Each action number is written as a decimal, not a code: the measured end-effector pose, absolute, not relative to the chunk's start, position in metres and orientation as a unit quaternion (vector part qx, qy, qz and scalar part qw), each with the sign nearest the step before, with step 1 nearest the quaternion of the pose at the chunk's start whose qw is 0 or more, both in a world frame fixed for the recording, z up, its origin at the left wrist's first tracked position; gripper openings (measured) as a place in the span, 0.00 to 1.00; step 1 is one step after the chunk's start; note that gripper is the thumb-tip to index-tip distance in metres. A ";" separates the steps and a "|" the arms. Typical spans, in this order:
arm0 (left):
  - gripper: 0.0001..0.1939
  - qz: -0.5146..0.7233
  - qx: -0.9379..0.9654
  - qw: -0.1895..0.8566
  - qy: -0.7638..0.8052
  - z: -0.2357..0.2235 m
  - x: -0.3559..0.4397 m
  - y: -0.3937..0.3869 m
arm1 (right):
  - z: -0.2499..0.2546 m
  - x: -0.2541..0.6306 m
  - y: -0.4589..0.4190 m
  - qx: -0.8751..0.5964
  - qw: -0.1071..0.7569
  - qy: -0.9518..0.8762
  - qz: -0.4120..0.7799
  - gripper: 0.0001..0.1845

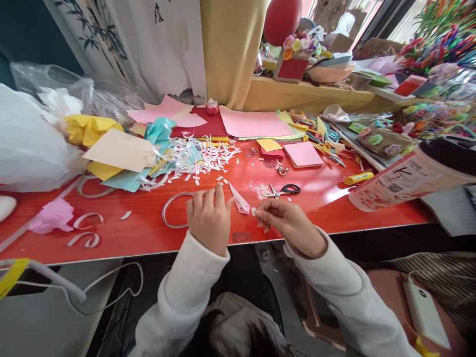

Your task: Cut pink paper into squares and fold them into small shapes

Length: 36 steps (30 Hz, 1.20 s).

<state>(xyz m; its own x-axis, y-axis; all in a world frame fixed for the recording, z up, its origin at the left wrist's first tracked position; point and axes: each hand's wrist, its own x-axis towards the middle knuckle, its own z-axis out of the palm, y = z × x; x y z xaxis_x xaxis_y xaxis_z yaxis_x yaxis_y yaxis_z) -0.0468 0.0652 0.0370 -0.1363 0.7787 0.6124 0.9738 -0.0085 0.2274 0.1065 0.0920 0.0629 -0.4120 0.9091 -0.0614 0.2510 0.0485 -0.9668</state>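
My left hand [209, 215] is held over the table's front edge, back of the hand up, fingers stretched out and nothing visible in them. Just left of it lies a thin ring of tape [166, 210], partly hidden by the hand. My right hand [292, 225] pinches a small white piece of paper or tape [254, 211] between thumb and forefinger. Between the two hands a narrow folded pink paper [241, 202] rests on the red table [208, 188]. Black-handled scissors [284, 190] lie with blades apart beyond my right hand, beside tiny pale scraps [260, 189].
Behind the hands are a heap of white paper strips [201, 158], pink sheets [256, 123] and pink square paper [303, 154]. A yellow glue-like tube [359, 178] lies near a large tilted cup [401, 173] at right. Crumpled pink paper [54, 216] and a white plastic bag [33, 144] occupy the left.
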 end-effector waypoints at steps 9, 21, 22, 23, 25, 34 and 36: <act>0.10 -0.297 -0.652 0.007 -0.697 0.032 -0.027 0.078 | 0.040 0.099 0.096 -0.449 0.446 -0.655 0.412 0.09; 0.14 -0.551 -0.447 -0.455 -0.538 0.033 -0.042 0.073 | 0.028 0.085 0.086 -0.415 0.494 -0.574 0.503 0.08; 0.13 -0.551 -0.445 -0.456 -0.539 0.034 -0.042 0.073 | 0.027 0.084 0.086 -0.416 0.500 -0.570 0.503 0.08; 0.12 -0.550 -0.444 -0.457 -0.539 0.034 -0.042 0.073 | 0.027 0.084 0.086 -0.417 0.507 -0.566 0.499 0.08; 0.10 -0.549 -0.444 -0.458 -0.540 0.034 -0.043 0.072 | 0.025 0.084 0.085 -0.414 0.535 -0.558 0.480 0.07; 0.12 -0.542 -0.427 -0.534 -0.489 0.033 -0.046 0.074 | 0.026 0.077 0.083 -0.445 0.518 -0.610 0.402 0.07; 0.13 -0.538 -0.418 -0.554 -0.479 0.033 -0.046 0.074 | 0.026 0.077 0.084 -0.449 0.523 -0.611 0.389 0.06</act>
